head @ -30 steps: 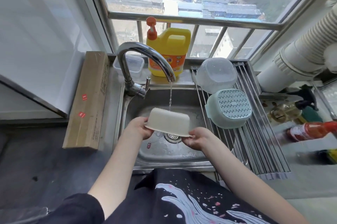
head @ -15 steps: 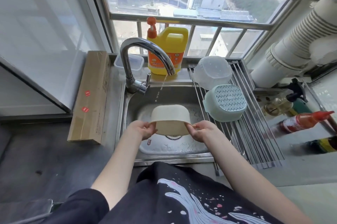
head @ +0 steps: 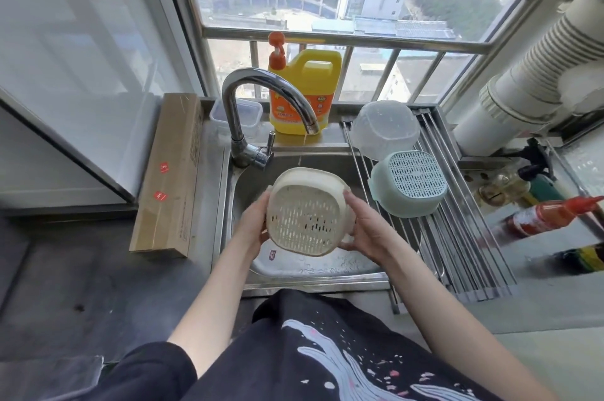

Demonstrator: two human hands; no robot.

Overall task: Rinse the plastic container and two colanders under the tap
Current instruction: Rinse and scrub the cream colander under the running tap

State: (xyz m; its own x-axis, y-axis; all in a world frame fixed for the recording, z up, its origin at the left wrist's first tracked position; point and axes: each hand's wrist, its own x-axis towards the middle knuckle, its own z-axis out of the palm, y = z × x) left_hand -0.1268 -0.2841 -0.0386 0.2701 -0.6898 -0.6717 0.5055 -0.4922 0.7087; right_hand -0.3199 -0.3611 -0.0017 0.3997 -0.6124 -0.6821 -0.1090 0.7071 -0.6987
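Over the sink (head: 330, 278), the left hand (head: 250, 227) and right hand (head: 367, 230) clasp a cream plastic colander (head: 305, 212) by its opposite side walls, perforated base tilted toward the person. It looks light, stiff and wet-slick, so the rim edges seem the surest hold. Beyond, the tap (head: 261, 96) dribbles; a green colander (head: 410, 186) and clear plastic container (head: 384, 129) lie upturned on the drying rack (head: 464, 243).

Two colanders: a cream one (head: 305, 219) held over the sink, a pale green one (head: 408, 186) upside down on the rack; two hands, left (head: 253, 225) and right (head: 367, 229); two clear plastic containers, one (head: 385, 129) on the rack, one (head: 237, 113) behind the tap; one tap (head: 261, 100); one yellow detergent jug (head: 304, 90); one cardboard box (head: 171, 172); one red sauce bottle (head: 549, 216).
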